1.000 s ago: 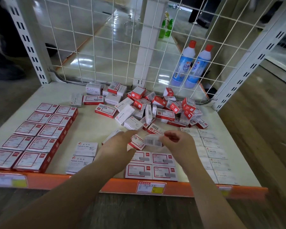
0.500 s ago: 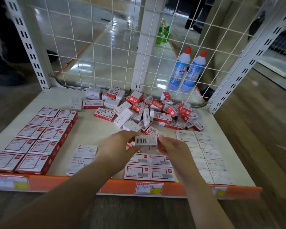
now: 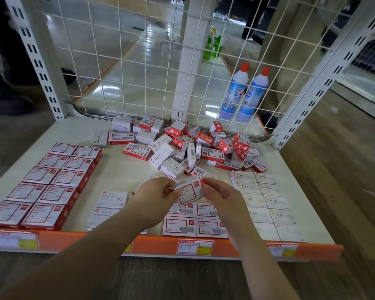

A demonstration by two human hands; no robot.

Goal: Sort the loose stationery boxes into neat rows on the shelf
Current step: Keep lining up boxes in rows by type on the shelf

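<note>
Stationery box (image 3: 188, 190): we are holding one red-and-white box above the near middle rows.

We are gripping it at both ends, left hand (image 3: 153, 197) and right hand (image 3: 222, 194) fingers curled round it. We are judging the shelf (image 3: 117, 169) roughly half sorted: four blocks lie in rows, while the loose pile (image 3: 193, 146) at the far side remains.
</note>
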